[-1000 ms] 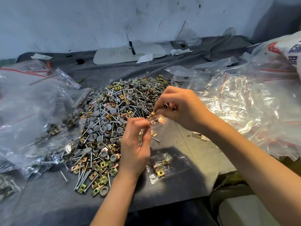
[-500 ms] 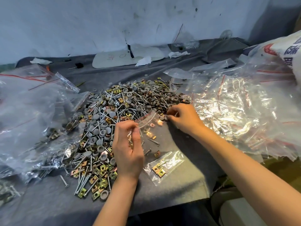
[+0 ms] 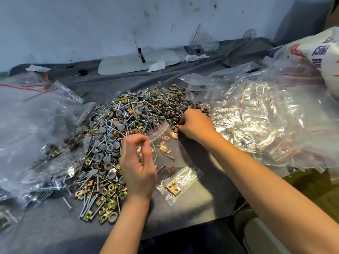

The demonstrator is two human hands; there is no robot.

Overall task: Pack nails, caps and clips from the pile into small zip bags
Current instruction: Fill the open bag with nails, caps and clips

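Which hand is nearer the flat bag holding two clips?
Left. The left hand sits right beside that flat bag, on its left; the right hand is farther off, beyond it at the pile's edge.

The desk (image 3: 183, 208) wore a plain dark grey cloth. On it the pile (image 3: 128, 125) mixed silver nails (image 3: 88, 204), matt grey caps (image 3: 120, 126) and brassy gold clips (image 3: 101, 199), some tinged copper or green. The small zip bag (image 3: 165, 140) was clear, with a thin red line at its mouth. The bag heaps at the desk's right edge (image 3: 256, 116) and left edge (image 3: 27, 116) were clear with the same red lines. A sack (image 3: 326, 55) at the far right corner was white with red and blue print. The card (image 3: 137, 61) at the back edge was white, and the wall (image 3: 91, 24) pale bluish-white, flecked with dark marks.
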